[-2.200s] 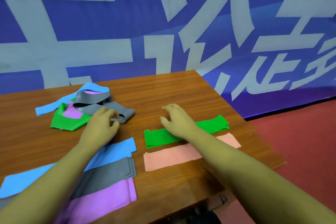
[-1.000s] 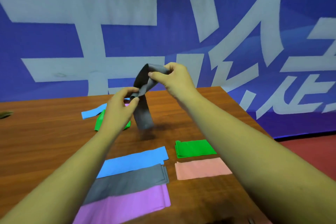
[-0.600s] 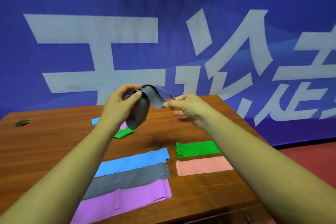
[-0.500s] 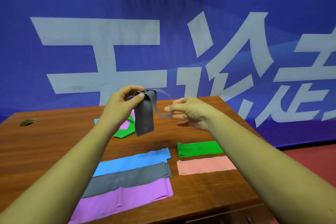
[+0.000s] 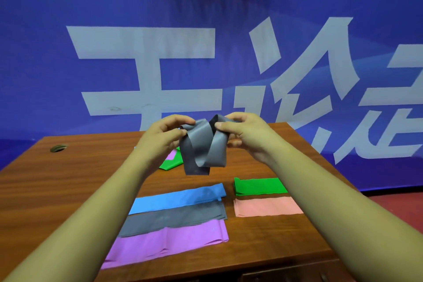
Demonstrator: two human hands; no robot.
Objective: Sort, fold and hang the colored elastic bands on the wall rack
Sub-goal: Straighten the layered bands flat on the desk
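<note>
Grey band (image 5: 201, 144) hangs twisted in a loop above the table (image 5: 68, 178), both arms stretched forward. The left hand (image 5: 162, 137) pinches one end and the right hand (image 5: 245, 135) grips the other. The left wrist hides most of the unsorted bands (image 5: 169, 163) behind.

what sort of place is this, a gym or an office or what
Probably a gym or sports hall, though that's not certain: a big blue banner with white characters covers the wall, the floor is red, and coloured elastic bands lie sorted on a wooden table.
</note>
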